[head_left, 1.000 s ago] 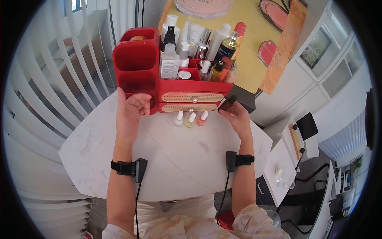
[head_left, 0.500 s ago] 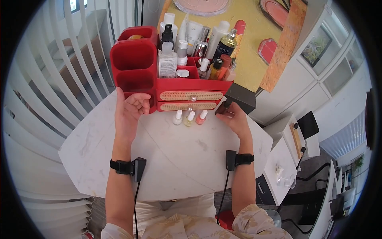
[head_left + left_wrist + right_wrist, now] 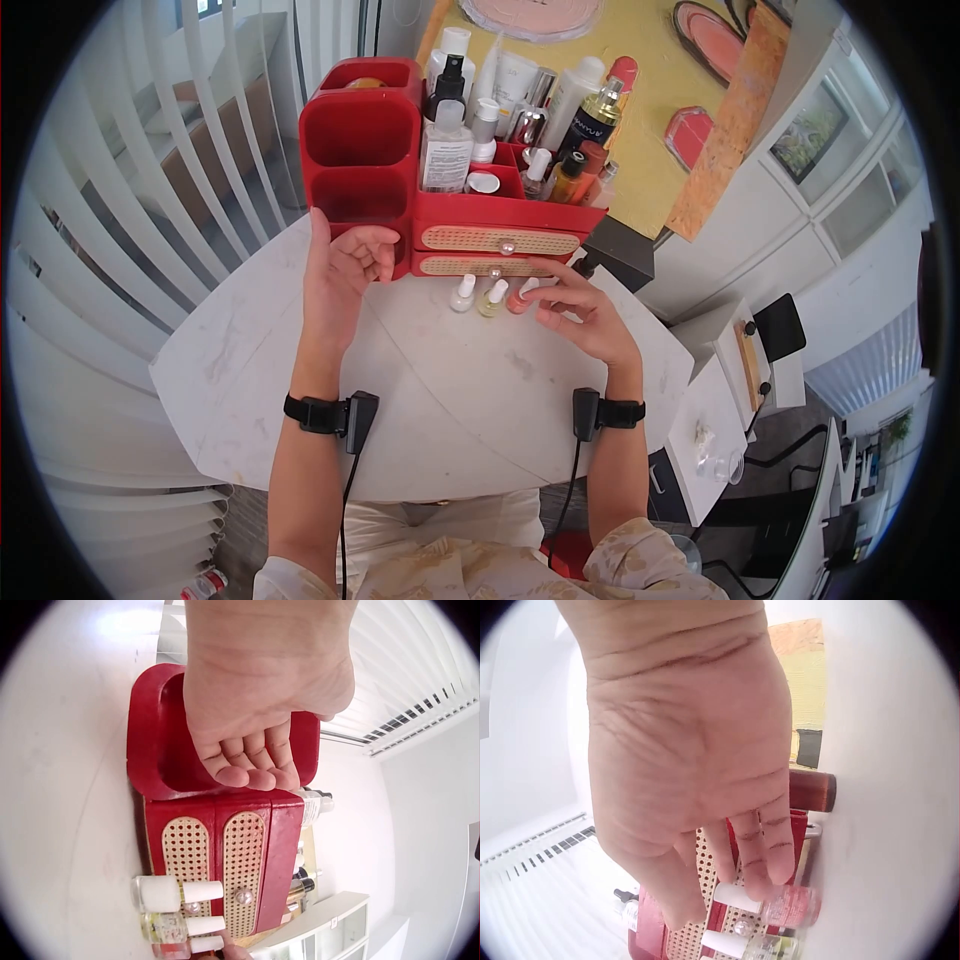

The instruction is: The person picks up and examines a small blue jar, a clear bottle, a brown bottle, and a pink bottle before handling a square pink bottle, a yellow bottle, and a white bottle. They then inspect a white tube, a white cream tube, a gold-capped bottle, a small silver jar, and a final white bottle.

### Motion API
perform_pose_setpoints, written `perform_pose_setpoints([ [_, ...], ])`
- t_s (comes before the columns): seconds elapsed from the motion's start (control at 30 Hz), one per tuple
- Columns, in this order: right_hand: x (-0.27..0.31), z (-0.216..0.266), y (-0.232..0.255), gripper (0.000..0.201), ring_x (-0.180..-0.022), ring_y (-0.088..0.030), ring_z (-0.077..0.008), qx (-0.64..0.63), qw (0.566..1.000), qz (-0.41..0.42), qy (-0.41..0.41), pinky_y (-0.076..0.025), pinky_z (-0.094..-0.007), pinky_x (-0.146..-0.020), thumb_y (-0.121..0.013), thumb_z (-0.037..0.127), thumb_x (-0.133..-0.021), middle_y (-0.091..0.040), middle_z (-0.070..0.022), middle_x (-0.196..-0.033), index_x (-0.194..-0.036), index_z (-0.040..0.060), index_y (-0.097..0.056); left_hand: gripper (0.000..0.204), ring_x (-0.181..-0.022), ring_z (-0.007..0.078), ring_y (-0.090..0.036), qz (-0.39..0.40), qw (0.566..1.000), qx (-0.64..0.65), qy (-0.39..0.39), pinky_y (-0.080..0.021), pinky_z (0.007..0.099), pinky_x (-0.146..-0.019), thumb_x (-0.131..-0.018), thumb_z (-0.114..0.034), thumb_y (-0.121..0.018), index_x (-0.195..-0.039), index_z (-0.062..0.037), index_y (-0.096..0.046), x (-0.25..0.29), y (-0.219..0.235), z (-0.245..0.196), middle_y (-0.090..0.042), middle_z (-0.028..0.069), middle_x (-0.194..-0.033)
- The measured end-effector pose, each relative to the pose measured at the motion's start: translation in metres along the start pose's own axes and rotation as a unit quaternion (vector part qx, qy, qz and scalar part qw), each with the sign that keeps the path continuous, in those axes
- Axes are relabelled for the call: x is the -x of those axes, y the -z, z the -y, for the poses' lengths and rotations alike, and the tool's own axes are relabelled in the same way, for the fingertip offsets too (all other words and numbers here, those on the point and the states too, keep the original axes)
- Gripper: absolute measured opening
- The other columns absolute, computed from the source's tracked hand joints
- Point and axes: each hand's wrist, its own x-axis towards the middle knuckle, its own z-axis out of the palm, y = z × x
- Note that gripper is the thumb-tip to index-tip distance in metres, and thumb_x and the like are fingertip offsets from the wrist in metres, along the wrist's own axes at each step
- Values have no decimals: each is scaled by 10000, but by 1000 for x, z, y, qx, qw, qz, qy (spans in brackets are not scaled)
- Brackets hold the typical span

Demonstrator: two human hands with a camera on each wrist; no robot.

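Observation:
My right hand (image 3: 585,320) is at the pink nail polish bottle (image 3: 518,302), fingertips right by its white cap. In the right wrist view its fingers reach over that bottle, thumb held apart. A clear nail polish bottle (image 3: 462,296) and a yellowish one (image 3: 489,302) stand to its left. Behind the right hand, a dark brown bottle (image 3: 814,791) stands beside the organizer, mostly hidden in the head view. My left hand (image 3: 345,275), palm up with loosely bent fingers and nothing in it, hovers before the left compartments of the red organizer (image 3: 440,208).
The organizer's two woven drawers (image 3: 500,239) have pearl-like knobs, and bottles and tubes crowd its top. A black box (image 3: 620,255) lies behind its right end. The white marble table (image 3: 430,400) extends toward me; vertical blinds (image 3: 200,130) hang at left.
My right hand has let go of the dark bottle beside the organizer and moved left to the pink polish. My left hand keeps its pose. The head view has shifted slightly.

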Motion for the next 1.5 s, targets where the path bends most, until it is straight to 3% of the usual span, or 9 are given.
perform_pose_setpoints([
  [0.23,2,-8,-2,255,-1219,-602,-222,33,999,38,-20,-475,-356,-1033,-720,104,-955,-637,-106,-1341,-1207,83,-754,837,-757,136,-549,-3,1000,-2,5,-413,279,-752,-1075,-654,-199,-993,1,-714,0,-1,1,-619,19,-788],
  [0.33,-1,-13,1,254,-1192,-604,-202,148,985,39,74,-473,-350,-1042,-704,85,-966,-642,-91,-1282,-1217,47,-723,840,-758,137,-550,-4,1000,-4,5,-413,280,-753,-1072,-658,-200,-995,2,-713,0,-1,2,-619,19,-791],
  [0.43,-1,-16,-3,271,-1168,-604,-190,-97,995,31,-15,-493,-345,-1039,-694,61,-970,-620,-68,-1233,-1236,27,-648,846,-759,142,-551,-9,1000,-7,7,-415,280,-755,-1069,-663,-202,-997,7,-713,0,0,1,-620,22,-795],
  [0.53,2,-10,-5,331,-1180,-607,-203,-158,987,-6,-38,-525,-367,-1028,-677,29,-974,-583,-51,-1208,-1279,45,-549,833,-756,164,-562,-9,1000,-8,11,-430,295,-748,-1058,-680,-225,-989,-1,-703,-1,1,2,-616,36,-792],
  [0.63,3,-3,-6,373,-1208,-611,-238,-252,967,-29,-24,-554,-402,-1002,-663,-2,-971,-569,-69,-1298,-1302,72,-510,819,-756,176,-565,-8,1000,-8,8,-437,305,-745,-1053,-685,-245,-988,-4,-697,-1,2,3,-608,42,-788],
  [0.83,10,-4,8,614,-1241,-619,-302,-397,916,-39,27,-560,-427,-980,-652,63,-978,-470,-162,-1534,-1527,85,-378,807,-766,182,-567,-4,1000,3,11,-436,306,-746,-1056,-676,-255,-999,-1,-693,0,2,2,-605,46,-791],
  [1.03,10,3,15,791,-1268,-610,-335,-431,900,-34,56,-557,-437,-975,-610,76,-990,-424,-190,-1576,-1646,113,-171,788,-779,184,-569,4,1000,26,9,-437,302,-742,-1062,-661,-267,-1004,1,-690,0,1,4,-603,54,-795],
  [1.5,13,-8,19,782,-1324,-567,-357,-453,885,-64,83,-522,-426,-1060,-595,121,-1020,-453,-205,-1544,-1653,136,-136,827,-757,174,-588,1,1000,26,4,-436,293,-745,-1059,-677,-242,-996,6,-703,0,1,5,-640,56,-790],
])
